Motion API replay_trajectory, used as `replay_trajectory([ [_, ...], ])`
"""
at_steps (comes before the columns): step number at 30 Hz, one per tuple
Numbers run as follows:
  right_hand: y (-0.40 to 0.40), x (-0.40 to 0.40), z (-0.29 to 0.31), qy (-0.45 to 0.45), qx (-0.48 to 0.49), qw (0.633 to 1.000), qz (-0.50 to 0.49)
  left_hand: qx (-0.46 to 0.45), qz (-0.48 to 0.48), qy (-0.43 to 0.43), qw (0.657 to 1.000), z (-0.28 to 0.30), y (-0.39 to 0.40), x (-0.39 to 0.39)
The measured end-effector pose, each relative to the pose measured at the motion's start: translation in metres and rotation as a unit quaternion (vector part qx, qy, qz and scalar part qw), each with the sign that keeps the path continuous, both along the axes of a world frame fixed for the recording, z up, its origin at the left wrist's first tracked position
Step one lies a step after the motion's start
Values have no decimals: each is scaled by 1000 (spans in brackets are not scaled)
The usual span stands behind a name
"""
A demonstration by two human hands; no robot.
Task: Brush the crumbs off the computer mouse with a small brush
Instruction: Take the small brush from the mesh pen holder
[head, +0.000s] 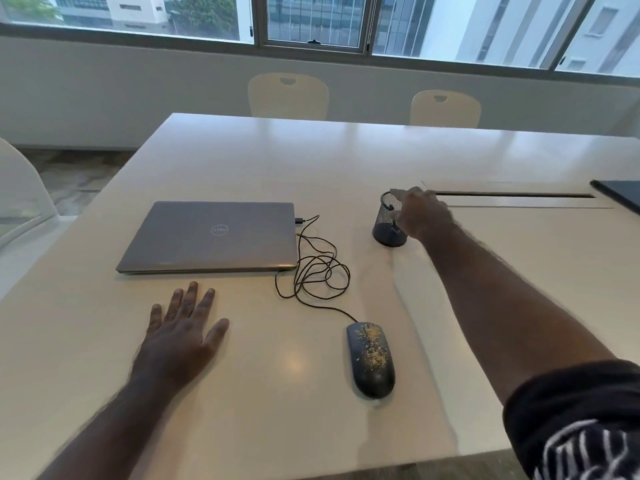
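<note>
Two bare hands are over a pale table [346, 161], and neither one touches the computer mouse [371, 360]. That mouse is dark, lies near the table's front edge between the two forearms, and carries a scatter of yellowish crumbs [374, 344] across its upper half and middle. Its thin black cable [313, 268] runs away from it in loose tangled loops to a plug at the right side of a closed grey laptop [211, 235]. The left hand [180, 334] rests flat on the table in front of the laptop, palm down, fingers spread and holding nothing; the mouse lies well to its right, apart from it. The right hand [420, 213] is stretched far forward to a black mesh cup [388, 223], which stands upright well beyond the mouse and to the right of the laptop. This hand sits at the cup's rim and right side, its fingers curled over the opening, but motion blur hides whether they are closed on anything, so I cannot tell its grip. A thin dark shape shows inside the cup near the fingers, too unclear to name. A dark sleeve [575, 420] with white markings covers the right upper arm at the lower right corner. Two pale chairs [287, 95] stand at the far side of the table below a row of windows.
</note>
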State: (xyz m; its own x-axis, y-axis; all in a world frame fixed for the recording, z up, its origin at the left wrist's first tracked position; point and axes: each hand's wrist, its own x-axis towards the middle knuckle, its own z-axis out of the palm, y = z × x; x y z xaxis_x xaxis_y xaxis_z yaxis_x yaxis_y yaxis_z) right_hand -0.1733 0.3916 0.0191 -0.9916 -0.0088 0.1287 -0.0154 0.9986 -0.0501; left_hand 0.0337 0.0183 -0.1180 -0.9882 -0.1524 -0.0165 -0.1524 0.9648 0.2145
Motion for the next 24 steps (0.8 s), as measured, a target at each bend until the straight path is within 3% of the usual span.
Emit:
replay_trajectory([
  [16, 5, -32, -18, 133, 65, 989, 12, 6, 0, 5, 1000, 2, 0, 2],
  [21, 16, -18, -5, 205, 31, 978, 27, 3, -2, 6, 1000, 3, 1, 2],
  [24, 21, -2, 13, 233, -41, 972, -1, 5, -2, 10, 1000, 2, 1, 2],
])
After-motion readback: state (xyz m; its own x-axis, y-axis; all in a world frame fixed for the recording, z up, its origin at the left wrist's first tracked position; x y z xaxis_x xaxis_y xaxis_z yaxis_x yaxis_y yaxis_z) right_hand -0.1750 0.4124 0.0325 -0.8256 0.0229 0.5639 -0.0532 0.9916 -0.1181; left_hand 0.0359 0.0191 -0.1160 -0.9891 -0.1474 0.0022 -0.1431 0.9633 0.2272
